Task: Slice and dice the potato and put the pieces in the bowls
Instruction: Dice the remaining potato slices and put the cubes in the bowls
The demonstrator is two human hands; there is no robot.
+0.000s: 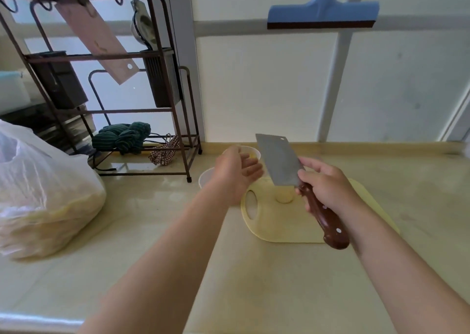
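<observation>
Left fingers (251, 167): loosely spread and nearly straight, palm turned to the right, holding nothing I can see; my left hand (235, 173) hangs over the bowls.
Right fingers (306, 177): curled tight round the brown handle of the cleaver (279, 163); my right hand (329, 190) holds it above the board, blade tilted up and away from me.
Potato (284, 197): one pale stub stands on the yellow cutting board (287, 228), right under the heel of the blade; whether steel touches it I cannot tell.
Far bowl (256, 152): near the wall, just behind my left fingers, with yellow pieces inside.
Near bowl (204, 178): white, left of the board, mostly hidden by my left wrist; contents I cannot tell.
Surface (152, 219): pale and glossy, carrying the board and both bowls.
Left side: a filled plastic bag (38, 194) lies on the surface, and a metal rack (175, 105) stands behind it with a green cloth (122, 138) on its lowest shelf.
Wall: a blue squeegee (323, 10) hangs above.
</observation>
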